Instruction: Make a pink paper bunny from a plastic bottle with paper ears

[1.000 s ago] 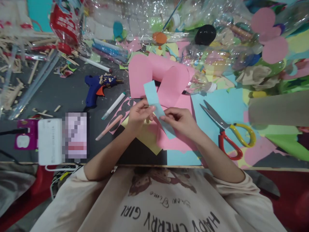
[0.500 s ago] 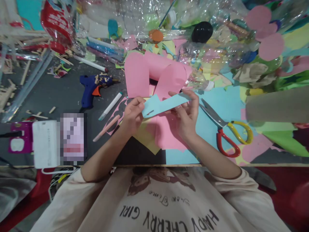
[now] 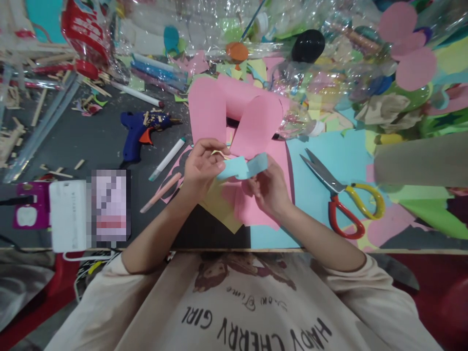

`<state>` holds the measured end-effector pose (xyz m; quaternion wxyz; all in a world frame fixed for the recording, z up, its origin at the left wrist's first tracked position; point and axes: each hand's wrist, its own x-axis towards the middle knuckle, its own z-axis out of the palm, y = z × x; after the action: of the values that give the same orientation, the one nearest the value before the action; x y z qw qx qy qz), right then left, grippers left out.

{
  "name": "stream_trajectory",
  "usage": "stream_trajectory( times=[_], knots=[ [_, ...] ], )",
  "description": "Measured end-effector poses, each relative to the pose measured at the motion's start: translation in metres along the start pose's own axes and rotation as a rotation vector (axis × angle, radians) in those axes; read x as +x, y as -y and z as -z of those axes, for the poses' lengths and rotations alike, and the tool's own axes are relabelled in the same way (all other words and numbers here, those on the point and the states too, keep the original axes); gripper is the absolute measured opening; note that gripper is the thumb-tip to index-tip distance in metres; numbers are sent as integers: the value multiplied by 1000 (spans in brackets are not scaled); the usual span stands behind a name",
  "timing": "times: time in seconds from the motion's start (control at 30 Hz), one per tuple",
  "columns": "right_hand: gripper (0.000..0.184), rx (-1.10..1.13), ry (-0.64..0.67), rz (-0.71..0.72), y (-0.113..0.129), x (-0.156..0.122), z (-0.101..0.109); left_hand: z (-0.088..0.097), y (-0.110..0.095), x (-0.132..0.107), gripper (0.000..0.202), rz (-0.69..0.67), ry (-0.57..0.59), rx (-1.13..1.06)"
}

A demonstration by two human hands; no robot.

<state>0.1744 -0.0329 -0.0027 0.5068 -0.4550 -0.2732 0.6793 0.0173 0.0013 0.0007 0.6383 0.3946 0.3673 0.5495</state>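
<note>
A light blue paper strip (image 3: 235, 168) is stretched between my two hands, bent over toward its right end. My left hand (image 3: 202, 168) pinches its left end between thumb and fingers. At the other end, my right hand (image 3: 272, 190) grips the curled part, its fingers partly hidden. Beneath the hands lie pink paper (image 3: 254, 207) and a yellowish sheet (image 3: 224, 209). Just beyond them stands a pink paper-covered shape (image 3: 241, 100) with rounded flaps.
Scissors (image 3: 334, 185) with red and yellow handles lie open on blue paper (image 3: 321, 151) at right. Left are a blue glue gun (image 3: 137, 134), a marker (image 3: 167, 159), and a white box-like device (image 3: 68, 214). Plastic bottles and paper scraps crowd the back.
The strip, nearly straight before, is now bent back at its right end. My right hand has moved left and down, closer to my left hand.
</note>
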Motion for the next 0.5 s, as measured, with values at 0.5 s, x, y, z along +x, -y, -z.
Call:
stream_trajectory(
  times=[0.5],
  knots=[
    [54, -4, 363, -155, -12, 1, 0, 11, 6, 1, 25, -42, 99, 29]
  ],
)
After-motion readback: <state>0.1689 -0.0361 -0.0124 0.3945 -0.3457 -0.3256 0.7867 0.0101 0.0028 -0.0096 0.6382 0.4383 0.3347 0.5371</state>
